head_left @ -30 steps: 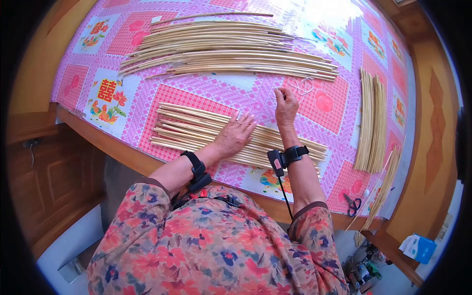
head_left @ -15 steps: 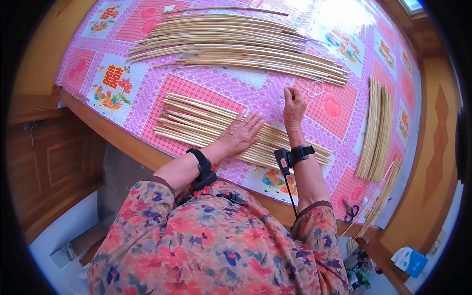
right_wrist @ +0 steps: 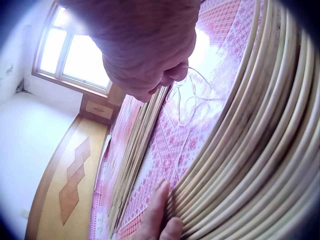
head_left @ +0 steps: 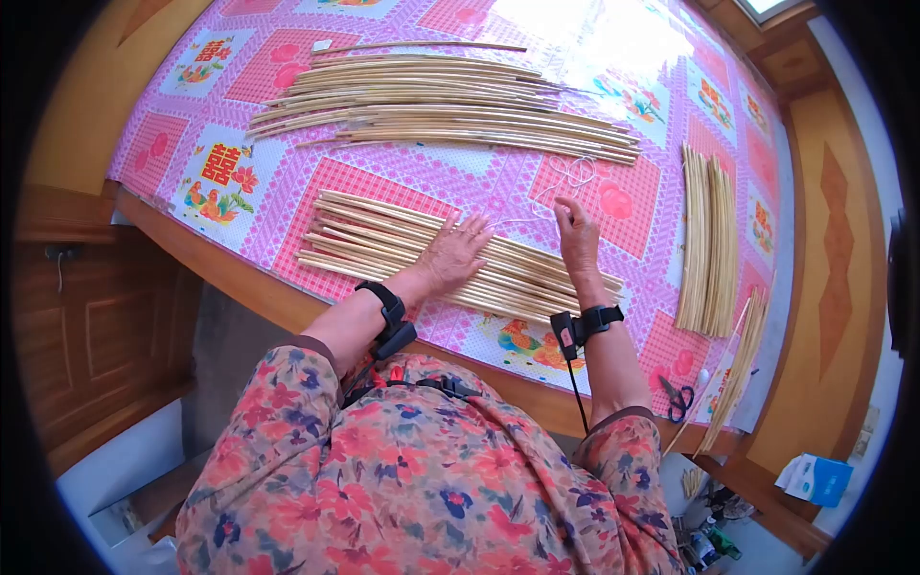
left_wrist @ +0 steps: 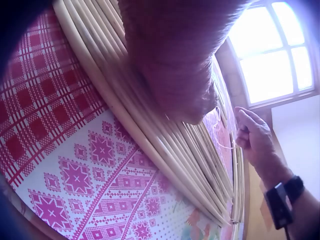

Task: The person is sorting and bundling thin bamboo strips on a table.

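My left hand [head_left: 452, 254] rests across a flat row of thin pale sticks [head_left: 369, 228] near the table's front edge, its fingers spread fairly straight over them. Beyond the row's far side, my right hand [head_left: 579, 236] is raised with curled fingers, pinching a thin white string [head_left: 575, 172]. A stretch of that string runs between the left fingertips and the right hand; the remainder lies in loose loops on the cloth. In the left wrist view the string [left_wrist: 223, 145] hangs in a curve beside the right hand [left_wrist: 255, 137].
A wider spread of sticks [head_left: 431, 96] lies farther back. At the right stand out stacked bundles [head_left: 707, 244], a smaller stick bundle [head_left: 736, 379] and dark-handled scissors [head_left: 678, 401]. A patterned pink cloth [head_left: 489, 158] covers the table.
The right hand has drawn slightly toward the body and right, and string now stretches out toward the left fingertips. The left hand stays on the sticks. The head view has shifted a little.
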Available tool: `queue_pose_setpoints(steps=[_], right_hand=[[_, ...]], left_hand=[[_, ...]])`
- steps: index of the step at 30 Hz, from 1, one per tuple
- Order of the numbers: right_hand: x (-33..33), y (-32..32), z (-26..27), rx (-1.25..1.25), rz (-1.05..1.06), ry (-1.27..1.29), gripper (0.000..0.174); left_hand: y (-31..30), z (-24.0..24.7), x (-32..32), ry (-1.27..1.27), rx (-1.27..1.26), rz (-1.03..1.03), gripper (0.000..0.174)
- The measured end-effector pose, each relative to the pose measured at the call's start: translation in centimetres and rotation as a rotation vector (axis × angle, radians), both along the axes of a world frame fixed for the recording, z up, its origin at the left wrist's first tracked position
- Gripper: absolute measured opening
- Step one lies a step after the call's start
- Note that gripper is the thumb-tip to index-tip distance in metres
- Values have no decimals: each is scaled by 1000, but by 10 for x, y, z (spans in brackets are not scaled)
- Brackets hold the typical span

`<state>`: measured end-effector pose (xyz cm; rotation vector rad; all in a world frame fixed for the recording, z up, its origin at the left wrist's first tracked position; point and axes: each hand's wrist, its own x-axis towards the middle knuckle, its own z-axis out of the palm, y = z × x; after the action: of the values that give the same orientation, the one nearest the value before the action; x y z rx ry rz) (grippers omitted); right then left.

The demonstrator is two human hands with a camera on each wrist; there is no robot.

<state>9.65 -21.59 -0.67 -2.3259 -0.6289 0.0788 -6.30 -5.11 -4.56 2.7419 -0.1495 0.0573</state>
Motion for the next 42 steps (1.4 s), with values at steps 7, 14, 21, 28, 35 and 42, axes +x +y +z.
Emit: queue_pose_setpoints(steps=[7, 14, 21, 28, 35, 42], right_hand=[[-36, -11, -14, 207, -74, 145, 16], [-7, -14, 23, 447, -106, 520, 22], [11, 37, 38, 424, 20, 431, 17], [32, -16, 127, 653, -234, 8, 13], [15, -16, 209, 641, -323, -350, 13], [25, 11, 95, 172, -92, -40, 7]], left_hand=[[19, 9, 3, -147, -54, 82, 48], [72, 38, 0, -245, -106, 179, 26], [110, 45, 26, -185, -103, 238, 16], [127, 24, 53, -209, -125, 251, 18], [96, 9, 57, -298, -100, 55, 21], [122, 21, 58, -350, -40, 122, 20]])
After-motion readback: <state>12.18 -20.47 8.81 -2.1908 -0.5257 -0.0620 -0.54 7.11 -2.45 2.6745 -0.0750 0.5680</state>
